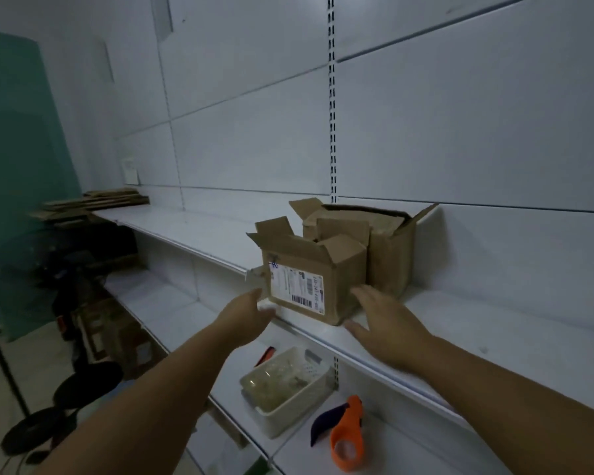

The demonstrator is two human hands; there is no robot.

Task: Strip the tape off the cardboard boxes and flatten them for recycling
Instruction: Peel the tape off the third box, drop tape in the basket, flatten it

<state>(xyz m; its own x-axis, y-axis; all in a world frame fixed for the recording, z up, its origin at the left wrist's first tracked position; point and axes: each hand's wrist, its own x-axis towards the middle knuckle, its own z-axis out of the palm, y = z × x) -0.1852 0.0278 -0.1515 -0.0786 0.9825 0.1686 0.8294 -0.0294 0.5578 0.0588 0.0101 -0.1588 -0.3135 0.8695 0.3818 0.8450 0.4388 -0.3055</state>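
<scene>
- The left hand (251,311) is stretched forward, its fingers fairly straight, at the lower left corner of the small box (309,279).
- The right hand (384,320) is palm down with fingers spread, just beside the box.

The small box (336,269) is made of plain brown cardboard, matt and creased at its flaps. A white paper label (294,286) with a faint sheen is stuck on its front. Behind it, the larger box (388,258) is seen in the same dull cardboard. The shelf (494,320) beneath is finished smooth and white, seemingly painted metal. Below the small box, a basket (295,409) of pale perforated plastic and a tape dispenser (350,426) of smooth orange plastic are seen. Far to its left, flattened cardboard (96,202) is seen, matt brown.
</scene>
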